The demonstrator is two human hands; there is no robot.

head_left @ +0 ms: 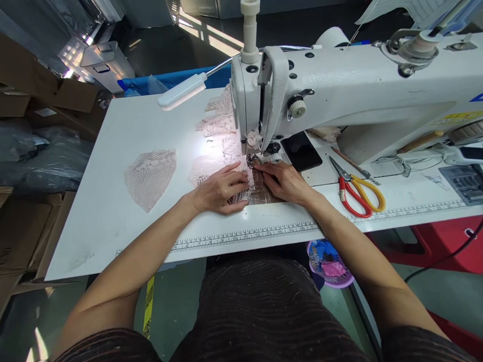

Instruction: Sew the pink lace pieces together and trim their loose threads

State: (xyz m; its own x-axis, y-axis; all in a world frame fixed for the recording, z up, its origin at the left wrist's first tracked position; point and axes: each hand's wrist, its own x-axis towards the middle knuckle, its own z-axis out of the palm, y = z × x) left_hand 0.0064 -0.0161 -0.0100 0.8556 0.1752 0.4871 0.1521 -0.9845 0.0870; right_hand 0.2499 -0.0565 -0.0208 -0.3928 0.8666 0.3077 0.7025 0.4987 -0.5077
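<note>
Fingers of the left hand [221,191] are spread over the pink lace [206,165], just left of the metal foot [249,161] on the sewing machine [339,83]. Right hand [286,182] fingers are bent, tips just right of the foot, by the brown piece [264,195]; I cannot tell if they pinch. The lace's long way goes from in front of the foot to behind it. Of the 2 hands, the right has its tips nearer the foot.

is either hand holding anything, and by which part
The left hand lies spread on pink lace, with no visible grip. The right hand is beside the presser foot; whether it pinches anything cannot be told.
</note>
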